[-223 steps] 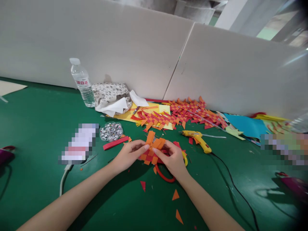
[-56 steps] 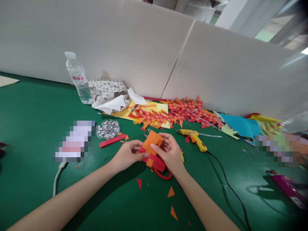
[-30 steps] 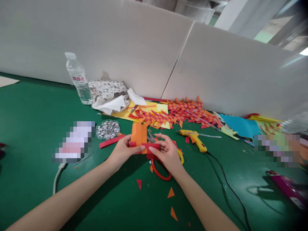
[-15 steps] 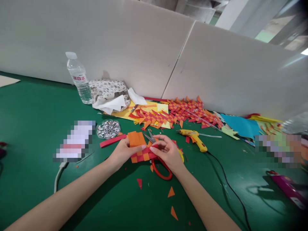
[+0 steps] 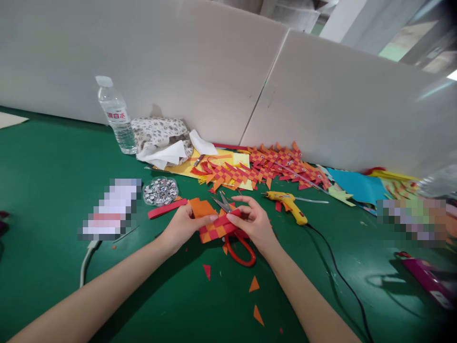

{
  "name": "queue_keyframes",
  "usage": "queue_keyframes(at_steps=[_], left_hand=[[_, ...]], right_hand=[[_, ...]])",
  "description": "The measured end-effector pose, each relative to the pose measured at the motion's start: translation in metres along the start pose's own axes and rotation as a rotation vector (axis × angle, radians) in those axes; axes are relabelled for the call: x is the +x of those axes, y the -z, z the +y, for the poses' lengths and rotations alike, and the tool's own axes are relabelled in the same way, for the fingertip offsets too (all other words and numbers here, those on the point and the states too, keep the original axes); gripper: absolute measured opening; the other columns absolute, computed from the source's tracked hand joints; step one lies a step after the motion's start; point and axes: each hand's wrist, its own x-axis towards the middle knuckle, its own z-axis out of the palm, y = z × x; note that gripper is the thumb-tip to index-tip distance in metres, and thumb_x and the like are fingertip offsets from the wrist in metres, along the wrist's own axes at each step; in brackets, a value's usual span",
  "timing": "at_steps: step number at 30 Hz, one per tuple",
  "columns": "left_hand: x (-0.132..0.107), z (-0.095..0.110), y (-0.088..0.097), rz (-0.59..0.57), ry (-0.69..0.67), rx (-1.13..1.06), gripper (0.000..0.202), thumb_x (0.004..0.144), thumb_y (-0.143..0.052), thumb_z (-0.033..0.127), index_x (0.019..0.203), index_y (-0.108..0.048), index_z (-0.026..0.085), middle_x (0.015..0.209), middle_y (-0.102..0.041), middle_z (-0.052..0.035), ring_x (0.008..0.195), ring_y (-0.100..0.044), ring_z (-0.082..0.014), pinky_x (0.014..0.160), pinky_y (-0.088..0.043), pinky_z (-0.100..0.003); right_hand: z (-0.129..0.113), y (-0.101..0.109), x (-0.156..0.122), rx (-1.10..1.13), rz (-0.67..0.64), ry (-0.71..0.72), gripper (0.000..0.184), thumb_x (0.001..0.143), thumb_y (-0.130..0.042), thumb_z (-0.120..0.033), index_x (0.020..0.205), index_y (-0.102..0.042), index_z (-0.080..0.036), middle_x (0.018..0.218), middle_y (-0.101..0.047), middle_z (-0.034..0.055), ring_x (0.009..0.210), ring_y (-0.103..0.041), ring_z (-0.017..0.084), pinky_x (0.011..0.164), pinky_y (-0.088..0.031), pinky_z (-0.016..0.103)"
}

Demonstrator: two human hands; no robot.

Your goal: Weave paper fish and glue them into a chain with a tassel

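Note:
Between my hands is a piece of woven paper [image 5: 214, 232] in an orange and red check, with loose orange strips standing up at its upper left. My left hand [image 5: 182, 223] pinches its left side, thumb on top. My right hand [image 5: 254, 220] grips a red strip at its right edge between thumb and fingers. Scissors [image 5: 241, 252] with red handles lie on the table beneath the weave and my right hand; their blades poke out above, slightly apart. A folded red paper strip [image 5: 166, 209] rests left of my left hand.
A yellow glue gun [image 5: 289, 204] with a black cord lies to the right. Finished woven paper fish [image 5: 278, 166] are heaped at the back. A round box of googly eyes [image 5: 160, 191], a water bottle [image 5: 117, 116] and a blurred phone [image 5: 112, 209] are on the left.
The woven paper has tilted, its right side rising. My right hand has shifted slightly right along the red strip, while my left hand keeps its hold.

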Motion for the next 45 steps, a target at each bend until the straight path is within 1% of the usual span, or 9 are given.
queue_keyframes(at_steps=[3, 9, 15, 19, 24, 28, 33, 39, 45], left_hand=[[0.0, 0.0, 0.0, 0.023, -0.021, 0.007, 0.024, 0.064, -0.074, 0.033, 0.081, -0.068, 0.017, 0.083, -0.072, -0.0028, 0.075, -0.065, -0.0156, 0.067, -0.05, -0.024], [0.001, 0.0, 0.002, 0.042, -0.042, 0.038, 0.026, 0.063, -0.074, 0.033, 0.082, -0.067, 0.016, 0.083, -0.07, -0.0033, 0.075, -0.063, -0.0158, 0.068, -0.049, -0.025], [0.001, -0.001, 0.001, 0.019, -0.083, 0.149, 0.022, 0.058, -0.076, 0.032, 0.068, -0.063, 0.018, 0.065, -0.063, 0.0023, 0.062, -0.057, -0.0129, 0.06, -0.044, -0.024], [0.0, 0.001, 0.0, 0.019, -0.087, 0.141, 0.022, 0.059, -0.075, 0.034, 0.068, -0.062, 0.019, 0.066, -0.061, 0.0024, 0.063, -0.056, -0.0129, 0.061, -0.043, -0.025], [0.0, 0.003, 0.0, 0.029, -0.092, 0.122, 0.022, 0.06, -0.075, 0.033, 0.068, -0.061, 0.017, 0.067, -0.06, 0.0024, 0.065, -0.055, -0.0124, 0.062, -0.042, -0.024], [-0.001, 0.002, 0.0, 0.044, -0.087, 0.114, 0.024, 0.06, -0.075, 0.034, 0.071, -0.06, 0.018, 0.067, -0.059, 0.0029, 0.064, -0.055, -0.0121, 0.062, -0.042, -0.024], [-0.003, 0.0, -0.002, 0.03, -0.092, 0.118, 0.022, 0.062, -0.074, 0.033, 0.071, -0.061, 0.017, 0.068, -0.06, 0.0032, 0.064, -0.056, -0.0113, 0.061, -0.043, -0.023], [-0.005, -0.002, -0.006, -0.026, -0.023, 0.083, 0.027, 0.061, -0.074, 0.032, 0.082, -0.066, 0.018, 0.083, -0.07, -0.0022, 0.077, -0.063, -0.017, 0.071, -0.049, -0.027], [-0.005, -0.002, -0.005, 0.05, -0.016, 0.104, 0.028, 0.067, -0.069, 0.04, 0.081, -0.07, 0.016, 0.084, -0.072, -0.0056, 0.078, -0.065, -0.0204, 0.07, -0.05, -0.029]], right_hand=[[0.0, 0.0, 0.001, 0.021, 0.011, -0.014, 0.046, 0.065, -0.073, -0.031, 0.105, -0.05, -0.023, 0.075, -0.064, -0.0013, 0.068, -0.062, 0.014, 0.064, -0.049, 0.026], [0.003, -0.004, 0.0, 0.105, -0.084, -0.064, 0.056, 0.062, -0.075, -0.028, 0.109, -0.046, -0.024, 0.084, -0.068, 0.0011, 0.07, -0.065, 0.016, 0.064, -0.053, 0.029], [0.002, -0.001, 0.001, 0.069, 0.043, 0.016, 0.056, 0.06, -0.077, -0.03, 0.108, -0.049, -0.022, 0.078, -0.069, 0.0007, 0.07, -0.066, 0.017, 0.067, -0.053, 0.03], [-0.001, -0.003, 0.001, 0.047, 0.125, 0.051, 0.054, 0.06, -0.077, -0.033, 0.106, -0.051, -0.022, 0.073, -0.067, -0.0003, 0.066, -0.065, 0.017, 0.066, -0.053, 0.031], [0.001, -0.003, 0.001, 0.061, 0.097, 0.031, 0.056, 0.06, -0.076, -0.035, 0.107, -0.049, -0.023, 0.076, -0.067, 0.0005, 0.069, -0.065, 0.017, 0.067, -0.053, 0.031], [0.001, -0.001, 0.002, 0.065, 0.195, 0.074, 0.051, 0.061, -0.076, -0.034, 0.103, -0.051, -0.023, 0.068, -0.063, -0.0032, 0.064, -0.063, 0.015, 0.063, -0.052, 0.028], [-0.001, -0.007, -0.001, 0.086, 0.077, 0.01, 0.063, 0.056, -0.079, -0.031, 0.11, -0.047, -0.025, 0.082, -0.067, 0.0008, 0.075, -0.066, 0.018, 0.071, -0.053, 0.032], [-0.002, -0.014, -0.006, 0.039, 0.066, 0.025, 0.052, 0.065, -0.074, -0.031, 0.11, -0.048, -0.026, 0.076, -0.066, -0.0007, 0.067, -0.064, 0.017, 0.063, -0.053, 0.031], [-0.001, -0.007, -0.005, -0.006, 0.046, 0.033, 0.052, 0.066, -0.073, -0.031, 0.111, -0.047, -0.027, 0.077, -0.066, -0.0004, 0.066, -0.064, 0.018, 0.062, -0.053, 0.031]])
